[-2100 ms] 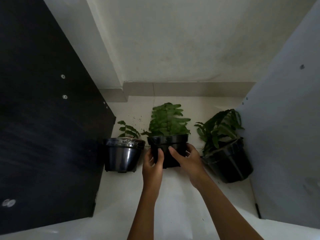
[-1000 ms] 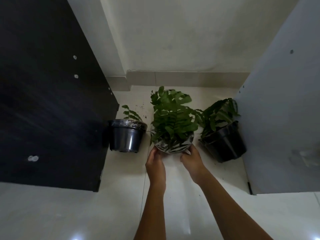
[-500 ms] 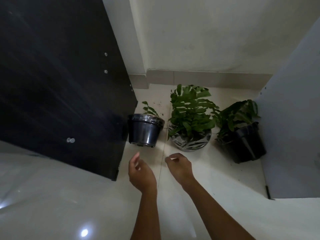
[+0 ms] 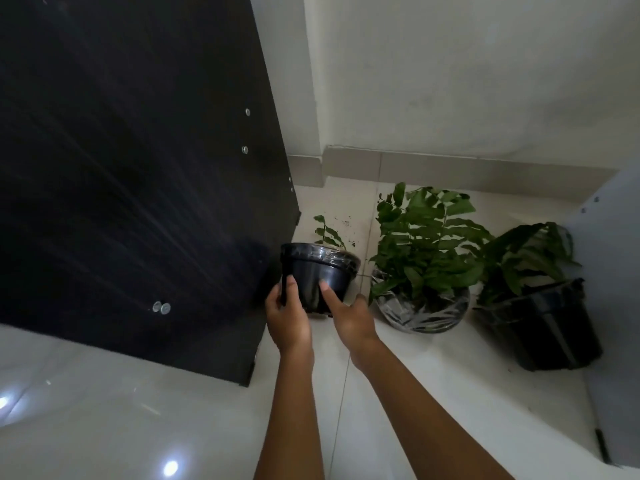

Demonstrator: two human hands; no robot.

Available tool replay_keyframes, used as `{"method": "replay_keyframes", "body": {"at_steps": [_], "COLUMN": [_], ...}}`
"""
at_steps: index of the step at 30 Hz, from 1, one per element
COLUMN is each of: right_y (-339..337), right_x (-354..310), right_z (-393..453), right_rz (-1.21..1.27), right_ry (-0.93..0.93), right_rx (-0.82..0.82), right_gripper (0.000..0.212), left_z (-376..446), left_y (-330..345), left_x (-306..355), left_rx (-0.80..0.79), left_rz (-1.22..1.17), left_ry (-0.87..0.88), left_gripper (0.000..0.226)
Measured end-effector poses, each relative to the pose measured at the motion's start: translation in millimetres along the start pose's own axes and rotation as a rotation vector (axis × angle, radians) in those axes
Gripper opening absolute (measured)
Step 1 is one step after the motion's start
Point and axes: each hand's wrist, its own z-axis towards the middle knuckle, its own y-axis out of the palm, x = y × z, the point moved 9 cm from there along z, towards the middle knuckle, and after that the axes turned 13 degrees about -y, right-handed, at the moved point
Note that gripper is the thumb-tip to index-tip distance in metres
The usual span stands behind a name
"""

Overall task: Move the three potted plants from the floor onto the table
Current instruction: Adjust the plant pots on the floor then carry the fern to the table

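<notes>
Step in hand: both hands had closed on the small black plastic pot with the thin leafy sprig [image 4: 318, 275], the leftmost of three plants, at about 12 o'clock from the wrists.
Left hand: the left hand [image 4: 289, 318] was wrapped on the pot's left wall, thumb lying up the side, grasping it.
Right hand: the right hand [image 4: 348, 320] pressed the front-right wall, index finger pointing up toward the rim, also gripping.
Doing it well: by my reading the lift wanted to go straight up with the rim level, because the pot sat just beside the dark wood-grain panel [image 4: 138, 168] at 9 o'clock and could scrape it.
Grip note: palms low on the tapered wall looked safer than fingertips near the shiny rim, where a slip seemed likelier.
Risk: specks of loose soil [image 4: 346, 223] lay on the pale glossy tiled floor [image 4: 398, 375] at 12 o'clock behind it, so any tilt would probably spill more.
Pot's look: round, tapered, glossy black, with clear film across the top and one sparse stem rising.
Neighbours: the bushy green fern in a film-wrapped root ball [image 4: 422, 258] stood at 2 o'clock, near; the drooping-leaved plant in a larger black pot [image 4: 543, 320] was at 3 o'clock beyond it.
Progress: all three were on the floor; no table top showed in view.
</notes>
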Motion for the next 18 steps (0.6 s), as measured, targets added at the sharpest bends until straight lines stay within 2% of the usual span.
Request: {"method": "replay_keyframes", "body": {"at_steps": [2,5,8,12,18], "right_y": [2,12,18,20,16], "right_x": [-5,-3,-1,-2,-5], "right_z": [8,19,22,19,22], "right_rz": [-0.024,-0.012,0.004,-0.012,-0.121], "right_ry": [-0.044,-0.107,-0.161,-0.253,-0.407], "right_rx": [-0.026,-0.069,-0.043,-0.024,0.013], "right_gripper": [0.054,0.052,0.046,0.05,0.077], "left_z": [7,14,21,27,41], "left_y": [1,-1,-3,2,9], "left_x": [4,6,6,5,-10], "left_rx": [-0.047,-0.101,-0.135,-0.199,-0.184], "left_rz": [0.068,0.126,0.128,0.1,0.171], "left_ry": [0.029,0.066,0.064,0.054,0.039], "left_gripper": [0.056,0.057,0.052,0.045,0.045]}}
